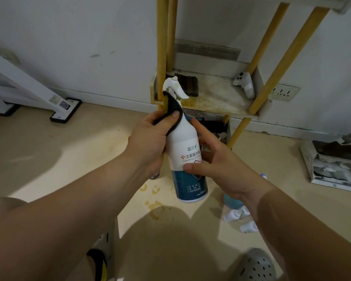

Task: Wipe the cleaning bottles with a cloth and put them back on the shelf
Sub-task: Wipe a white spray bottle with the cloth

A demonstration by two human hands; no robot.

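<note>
right grip (217, 161) is wrapped round the middle of the spray bottle (183, 141), thumb on the label; left grip (150, 138) pinches a dark cloth (171, 110) against its neck. bottle is upright in the air above the floor, just near of the stained shelf (221, 98). white shoulder, blue base, white trigger. smooth plastic, likely light but slippery; i'd hold the waist, not the trigger.

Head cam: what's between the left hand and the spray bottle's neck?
A dark cloth: the left hand presses it against the spray bottle below the trigger. The right hand holds the label bare. Head view.
</note>
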